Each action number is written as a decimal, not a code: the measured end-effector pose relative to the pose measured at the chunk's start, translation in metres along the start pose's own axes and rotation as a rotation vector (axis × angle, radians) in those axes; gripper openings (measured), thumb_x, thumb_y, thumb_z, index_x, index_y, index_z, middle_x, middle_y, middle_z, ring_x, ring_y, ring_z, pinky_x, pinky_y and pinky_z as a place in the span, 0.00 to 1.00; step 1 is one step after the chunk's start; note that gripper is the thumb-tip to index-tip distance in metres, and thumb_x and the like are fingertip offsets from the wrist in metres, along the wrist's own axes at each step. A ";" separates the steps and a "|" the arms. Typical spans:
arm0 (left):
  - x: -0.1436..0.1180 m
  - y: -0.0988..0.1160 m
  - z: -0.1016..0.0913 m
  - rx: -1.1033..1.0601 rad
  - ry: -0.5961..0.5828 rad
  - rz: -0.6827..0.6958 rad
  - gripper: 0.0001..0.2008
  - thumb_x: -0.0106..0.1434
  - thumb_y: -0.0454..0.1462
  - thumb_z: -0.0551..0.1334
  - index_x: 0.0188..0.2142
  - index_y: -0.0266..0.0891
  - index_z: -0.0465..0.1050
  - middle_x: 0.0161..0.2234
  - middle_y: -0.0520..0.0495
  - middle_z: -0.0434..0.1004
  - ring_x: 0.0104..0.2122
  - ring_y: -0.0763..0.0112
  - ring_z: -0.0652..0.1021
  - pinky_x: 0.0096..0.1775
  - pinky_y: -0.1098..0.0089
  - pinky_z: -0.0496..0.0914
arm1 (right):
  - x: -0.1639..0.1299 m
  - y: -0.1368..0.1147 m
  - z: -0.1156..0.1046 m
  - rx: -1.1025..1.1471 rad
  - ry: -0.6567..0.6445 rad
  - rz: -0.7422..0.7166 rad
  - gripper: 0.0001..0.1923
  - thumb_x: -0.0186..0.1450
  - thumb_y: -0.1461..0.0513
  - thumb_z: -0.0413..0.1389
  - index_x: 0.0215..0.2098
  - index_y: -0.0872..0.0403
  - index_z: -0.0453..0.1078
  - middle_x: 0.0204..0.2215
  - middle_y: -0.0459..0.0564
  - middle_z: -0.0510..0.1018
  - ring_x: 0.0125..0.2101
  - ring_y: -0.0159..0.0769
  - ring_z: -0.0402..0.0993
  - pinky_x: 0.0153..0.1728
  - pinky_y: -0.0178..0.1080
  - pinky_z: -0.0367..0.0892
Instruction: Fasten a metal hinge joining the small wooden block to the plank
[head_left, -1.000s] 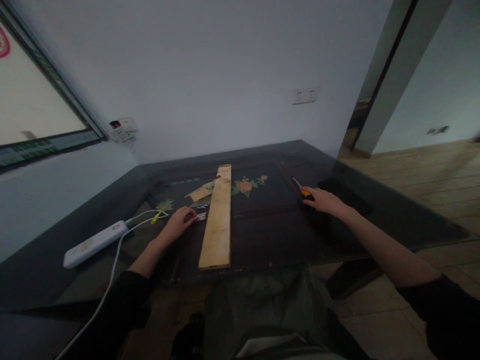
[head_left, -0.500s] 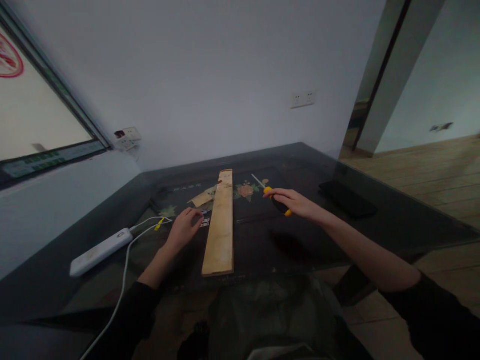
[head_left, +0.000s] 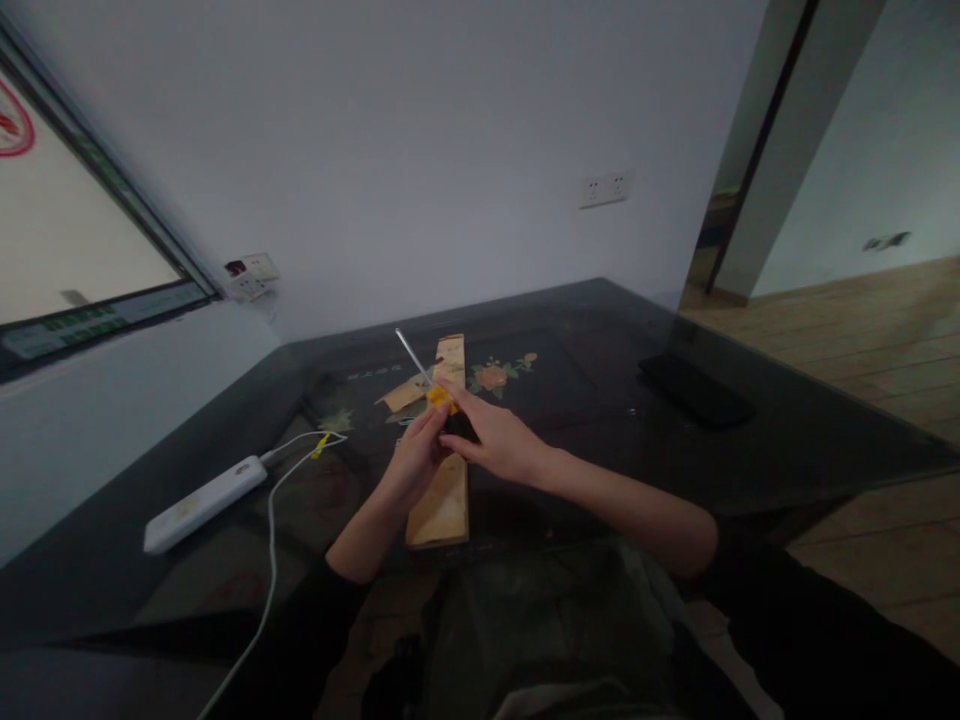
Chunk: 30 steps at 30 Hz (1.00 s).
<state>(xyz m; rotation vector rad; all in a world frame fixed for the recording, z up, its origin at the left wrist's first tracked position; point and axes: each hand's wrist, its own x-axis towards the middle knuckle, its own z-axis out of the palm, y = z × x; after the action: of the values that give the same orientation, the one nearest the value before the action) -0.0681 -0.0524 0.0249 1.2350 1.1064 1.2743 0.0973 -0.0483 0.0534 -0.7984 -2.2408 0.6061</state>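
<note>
A screwdriver (head_left: 441, 397) with a yellow and black handle is held above a long wooden board (head_left: 441, 512), its metal shaft tilted up towards the far left. My right hand (head_left: 504, 438) is closed round the handle from the right side. From the left, the fingers of my left hand (head_left: 414, 458) are closed on the same handle, meeting the right hand's fingers. Both hands hide the middle of the board, which lies lengthwise away from me. Just left of the board is a small tan piece (head_left: 403, 397) that looks like cardboard or wood.
On the dark table (head_left: 570, 400), a white power strip (head_left: 206, 503) with a white cable (head_left: 271, 540) lies at the left. A flat black object (head_left: 694, 390) rests at the right. The wall (head_left: 420, 170) with sockets (head_left: 606, 189) stands behind the table.
My right hand has carried the screwdriver left to over the board. My left hand has moved right and taken hold of the handle too.
</note>
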 end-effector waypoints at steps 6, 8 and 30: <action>0.041 0.016 -0.062 0.051 0.250 0.120 0.19 0.63 0.52 0.59 0.37 0.38 0.68 0.26 0.51 0.73 0.23 0.73 0.74 0.27 0.71 0.70 | 0.008 0.039 -0.018 -0.029 0.056 0.052 0.26 0.69 0.55 0.55 0.63 0.54 0.64 0.44 0.54 0.77 0.38 0.38 0.74 0.41 0.41 0.68; 0.061 0.016 -0.089 0.176 0.306 0.062 0.15 0.64 0.48 0.59 0.35 0.37 0.67 0.21 0.55 0.67 0.19 0.77 0.68 0.24 0.73 0.65 | 0.010 0.060 -0.020 -0.046 0.051 0.103 0.19 0.69 0.57 0.54 0.56 0.56 0.70 0.39 0.52 0.77 0.33 0.34 0.72 0.36 0.37 0.65; 0.115 -0.041 -0.135 0.809 0.514 -0.133 0.13 0.54 0.38 0.62 0.38 0.32 0.75 0.30 0.45 0.79 0.32 0.65 0.77 0.34 0.71 0.69 | 0.004 0.088 -0.007 -0.183 -0.055 0.246 0.10 0.68 0.60 0.55 0.43 0.53 0.77 0.37 0.49 0.81 0.36 0.34 0.74 0.35 0.33 0.61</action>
<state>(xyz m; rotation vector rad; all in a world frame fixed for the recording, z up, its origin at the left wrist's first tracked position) -0.1973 0.0698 -0.0142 1.3896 2.1844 1.0908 0.1330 0.0178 0.0060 -1.1756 -2.2891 0.5466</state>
